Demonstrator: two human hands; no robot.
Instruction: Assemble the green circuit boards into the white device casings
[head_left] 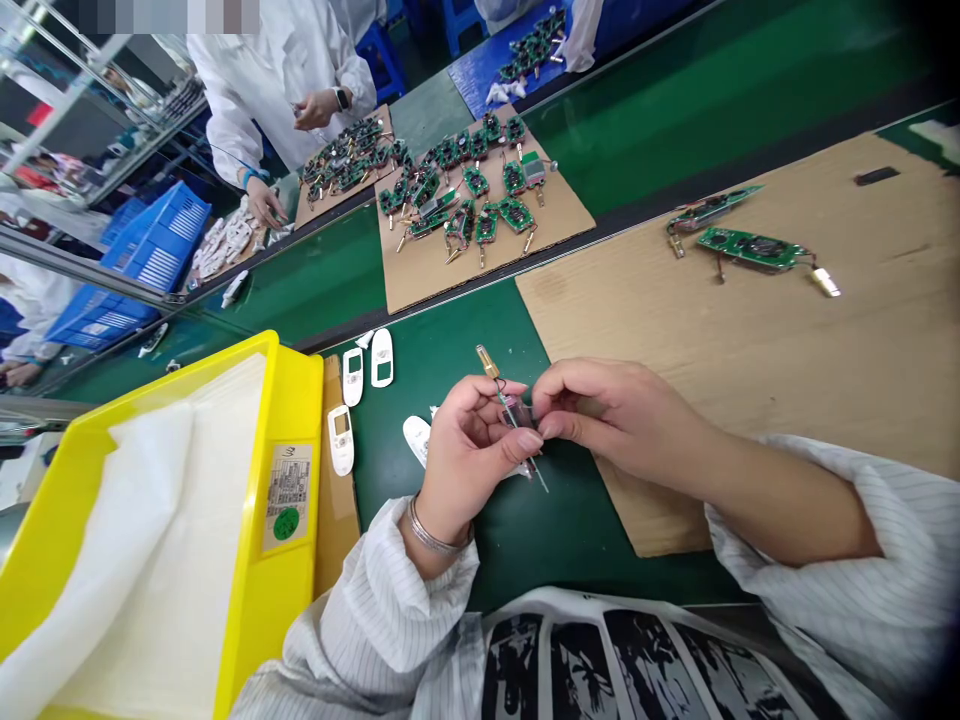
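My left hand (pixel 480 435) grips a small circuit board (pixel 537 474) seen edge-on, with a brass-coloured metal tip (pixel 487 361) on wires sticking up past the fingers. Thumb and forefinger of my right hand (pixel 600 405) are pinched together at the board's right side; what lies between them is too small to make out. Beneath my left hand a white plastic shell (pixel 417 440) is partly hidden. Further left lie white housings with window cut-outs (pixel 382 357). Two green circuit boards with wired tips (pixel 754 250) rest on the cardboard to the right.
A yellow bin (pixel 289 400) lined with white sheet stands at the left. Cardboard (pixel 750 400) covers the right side. Across the green belt (pixel 652 110), a cardboard sheet (pixel 420 280) carries several boards. Co-workers in white (pixel 262 70) are beyond, near a blue crate (pixel 142 265). Patterned black film (pixel 637 660) lies near me.
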